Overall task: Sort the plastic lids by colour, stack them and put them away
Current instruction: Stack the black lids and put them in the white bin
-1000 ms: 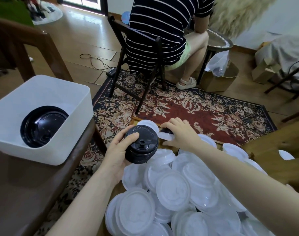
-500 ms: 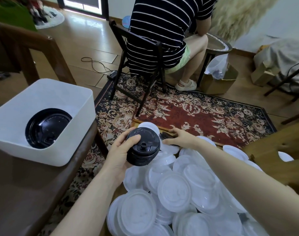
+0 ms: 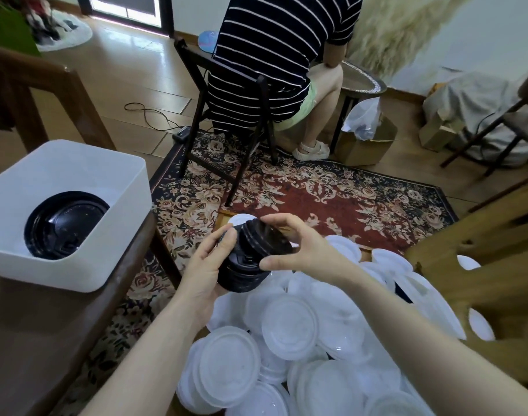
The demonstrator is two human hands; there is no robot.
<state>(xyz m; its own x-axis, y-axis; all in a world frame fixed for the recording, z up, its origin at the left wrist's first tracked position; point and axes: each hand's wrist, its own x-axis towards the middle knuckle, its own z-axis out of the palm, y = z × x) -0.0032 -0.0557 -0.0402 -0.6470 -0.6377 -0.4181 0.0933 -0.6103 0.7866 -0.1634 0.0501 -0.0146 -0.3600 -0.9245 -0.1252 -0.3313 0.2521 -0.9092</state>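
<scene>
My left hand (image 3: 204, 270) grips a stack of black lids (image 3: 241, 276) from the left side. Just above it, my right hand (image 3: 298, 250) holds a second, smaller stack of black lids (image 3: 265, 237), tilted, its lower edge touching the top of the first stack. Below both hands lies a heap of several white and clear lids (image 3: 289, 328). At the left, a white square bin (image 3: 76, 190) stands on a dark wooden table and has black lids (image 3: 64, 223) in it.
A person in a striped shirt sits on a dark folding chair (image 3: 226, 121) on the patterned rug (image 3: 331, 193) beyond the heap. A light wooden chair (image 3: 481, 265) stands at the right. A cardboard box (image 3: 367, 142) and a cable lie on the floor.
My right hand has picked up black lids from the far side of the heap and brought them back onto the stack in my left hand. The left hand stayed about where it was.
</scene>
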